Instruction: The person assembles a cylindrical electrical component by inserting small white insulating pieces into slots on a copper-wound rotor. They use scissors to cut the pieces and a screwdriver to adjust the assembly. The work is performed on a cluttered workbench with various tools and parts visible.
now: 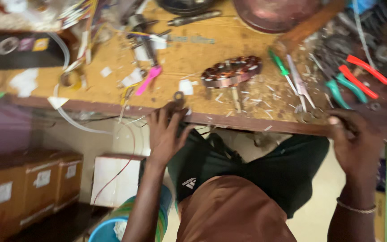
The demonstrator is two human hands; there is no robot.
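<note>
L hand [165, 134] fingers spread, gripping front edge of worn wooden workbench [211, 54], R hand [354, 142] curled on same edge, grip unclear/blurred, copper-wound round motor stator [232, 71] on bench between hands

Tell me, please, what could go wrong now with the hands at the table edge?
The left hand grips the workbench edge beside a small metal ring; a nudge could push the ring off. The copper-wound stator sits close to that edge, so shaking the bench might shift it toward the drop. The right hand rests near the scissors and pliers, whose points could perhaps scratch it.
</note>
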